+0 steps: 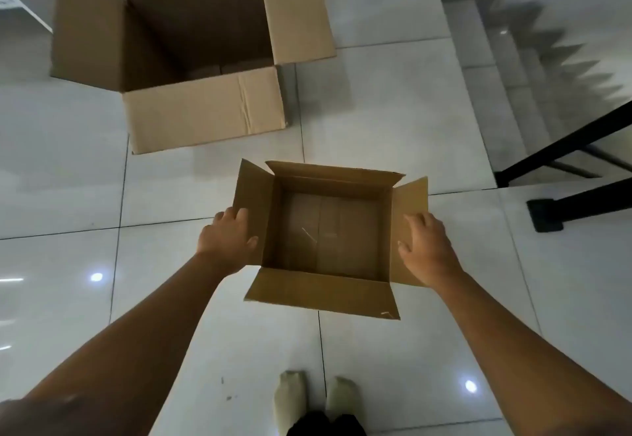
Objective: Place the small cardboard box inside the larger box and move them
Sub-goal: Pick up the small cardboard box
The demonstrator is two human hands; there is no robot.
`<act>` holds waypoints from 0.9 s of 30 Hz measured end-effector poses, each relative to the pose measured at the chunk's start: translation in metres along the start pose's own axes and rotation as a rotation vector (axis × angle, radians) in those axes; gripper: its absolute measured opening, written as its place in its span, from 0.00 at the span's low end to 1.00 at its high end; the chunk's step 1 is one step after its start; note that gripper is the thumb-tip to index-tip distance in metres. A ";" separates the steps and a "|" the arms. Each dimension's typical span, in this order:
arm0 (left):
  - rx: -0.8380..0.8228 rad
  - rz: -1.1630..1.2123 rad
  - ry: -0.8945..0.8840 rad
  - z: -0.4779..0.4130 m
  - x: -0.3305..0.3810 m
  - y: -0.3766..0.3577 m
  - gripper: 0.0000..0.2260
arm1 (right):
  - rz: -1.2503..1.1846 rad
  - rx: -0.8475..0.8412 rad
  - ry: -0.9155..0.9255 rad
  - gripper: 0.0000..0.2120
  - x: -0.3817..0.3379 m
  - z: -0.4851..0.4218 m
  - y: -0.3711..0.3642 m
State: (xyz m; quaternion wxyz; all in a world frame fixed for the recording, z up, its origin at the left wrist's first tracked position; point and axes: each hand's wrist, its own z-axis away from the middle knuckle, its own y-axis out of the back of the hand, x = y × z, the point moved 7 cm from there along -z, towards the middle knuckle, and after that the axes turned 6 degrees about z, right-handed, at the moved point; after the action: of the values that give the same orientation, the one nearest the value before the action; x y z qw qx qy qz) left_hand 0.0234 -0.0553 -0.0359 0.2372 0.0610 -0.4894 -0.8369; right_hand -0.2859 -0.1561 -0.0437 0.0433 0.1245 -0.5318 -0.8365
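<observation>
Cardboard everywhere: the larger box sits open on the tiled floor, flaps splayed. Nearer the person than that box, and well apart from it, comes the small cardboard box, open too. Both arms reach out straight. The left hand presses its left flap, fingers curled over the edge; the right hand lies spread against the right flap, gripping the box between them.

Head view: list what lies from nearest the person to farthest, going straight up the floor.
Socked feet → small cardboard box, with left hand and right hand on its side flaps → larger box.
</observation>
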 end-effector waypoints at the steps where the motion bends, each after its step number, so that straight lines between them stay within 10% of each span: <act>1: -0.016 0.013 0.050 -0.005 -0.004 -0.010 0.26 | -0.007 0.022 -0.022 0.26 0.006 -0.004 -0.007; 11: 0.211 0.363 0.296 -0.043 -0.031 -0.055 0.37 | -0.331 0.220 -0.249 0.40 0.039 -0.033 -0.054; 27: 0.316 0.377 0.211 -0.049 -0.017 -0.063 0.17 | -0.251 0.271 -0.367 0.11 0.044 -0.032 -0.056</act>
State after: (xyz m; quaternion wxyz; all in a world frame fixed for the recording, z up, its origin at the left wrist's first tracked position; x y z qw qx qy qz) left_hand 0.0337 -0.0607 -0.1168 0.4263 0.0917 -0.5892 -0.6803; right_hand -0.3172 -0.1693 -0.1147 -0.1753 0.0404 -0.6183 -0.7651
